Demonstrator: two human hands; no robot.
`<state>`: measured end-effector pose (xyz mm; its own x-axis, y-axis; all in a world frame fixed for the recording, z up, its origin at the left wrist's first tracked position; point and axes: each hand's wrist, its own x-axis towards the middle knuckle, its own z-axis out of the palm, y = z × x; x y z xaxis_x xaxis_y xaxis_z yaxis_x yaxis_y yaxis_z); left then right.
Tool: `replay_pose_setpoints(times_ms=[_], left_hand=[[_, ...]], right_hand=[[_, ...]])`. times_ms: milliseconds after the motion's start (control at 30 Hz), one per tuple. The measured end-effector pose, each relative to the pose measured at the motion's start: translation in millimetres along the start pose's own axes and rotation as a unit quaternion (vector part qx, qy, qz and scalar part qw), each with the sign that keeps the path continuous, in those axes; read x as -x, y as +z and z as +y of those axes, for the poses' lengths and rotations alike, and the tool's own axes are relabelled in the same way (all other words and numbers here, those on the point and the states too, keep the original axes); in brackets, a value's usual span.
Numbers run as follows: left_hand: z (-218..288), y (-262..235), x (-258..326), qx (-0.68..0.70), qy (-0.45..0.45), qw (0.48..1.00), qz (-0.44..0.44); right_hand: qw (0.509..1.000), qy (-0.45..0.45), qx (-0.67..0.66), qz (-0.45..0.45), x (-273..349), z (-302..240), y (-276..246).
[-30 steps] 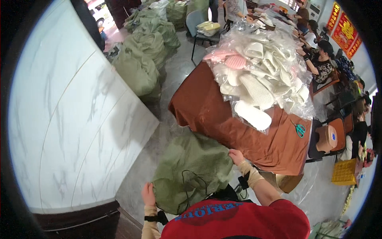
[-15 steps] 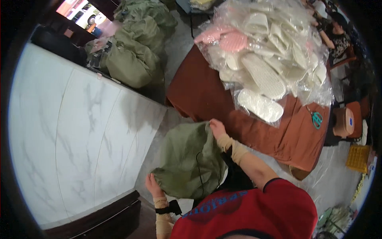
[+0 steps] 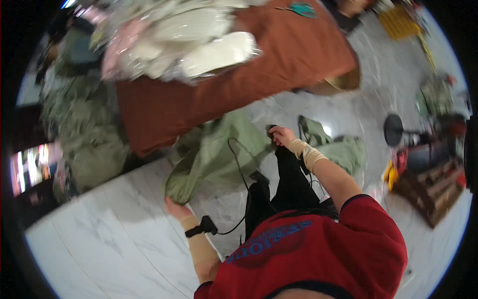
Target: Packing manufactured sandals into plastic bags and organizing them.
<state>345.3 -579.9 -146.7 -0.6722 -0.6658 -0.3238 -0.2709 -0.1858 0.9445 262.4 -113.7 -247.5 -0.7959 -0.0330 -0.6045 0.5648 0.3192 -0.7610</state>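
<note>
A green cloth sack (image 3: 219, 154) hangs spread between my two hands, beside the brown-covered table. My left hand (image 3: 178, 209) is closed on the sack's near left corner. At its right edge, the fingers of my right hand (image 3: 282, 137) are curled closed on the cloth, with a small dark bit at the fingertips that I cannot make out. A black cord (image 3: 244, 182) runs from the strap on my left wrist up across the front of the sack. The sack's far side is hidden.
White slippers (image 3: 219, 55) in clear plastic, with some pink, are heaped on the brown-covered table (image 3: 279, 55), near teal scissors (image 3: 302, 9). More green cloth (image 3: 343, 152) lies on the floor at right. Green sacks (image 3: 94, 144) are piled at left beside a white marbled panel (image 3: 124, 234).
My view has swung to the right, bringing the floor at right into sight. The sack is stretched wider between my hands, and my right hand has moved away from the table.
</note>
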Motion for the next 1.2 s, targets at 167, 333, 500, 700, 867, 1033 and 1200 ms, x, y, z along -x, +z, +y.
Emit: replay_pose_setpoints(times_ms=[167,333,500,700,867,1033,1200], left_hand=[[30,-4,38,0.039,-0.101,0.994,-0.018],[-8,8,71,-0.415,-0.081,0.898,-0.124],[-46,-42,194,-0.604,0.062,0.782,-0.143],[-45,-99,253,-0.655,0.065,0.748,-0.079],[-28,-95,271,-0.629,0.055,0.772,-0.071],[-2,-59,214,-0.632,0.13,0.764,0.012],[17,17,166,-0.658,0.186,0.727,-0.055]], right_hand=[[0.94,0.197,0.265,0.082,66,221,-102],[0.929,0.304,-0.13,0.164,169,276,-119],[0.939,0.338,-0.026,0.053,194,292,-139],[0.988,0.149,0.019,0.045,133,282,-193],[0.978,0.176,-0.075,0.081,114,284,-223],[0.974,0.193,-0.077,0.088,134,330,-213],[0.969,0.202,-0.09,0.113,181,375,-190]])
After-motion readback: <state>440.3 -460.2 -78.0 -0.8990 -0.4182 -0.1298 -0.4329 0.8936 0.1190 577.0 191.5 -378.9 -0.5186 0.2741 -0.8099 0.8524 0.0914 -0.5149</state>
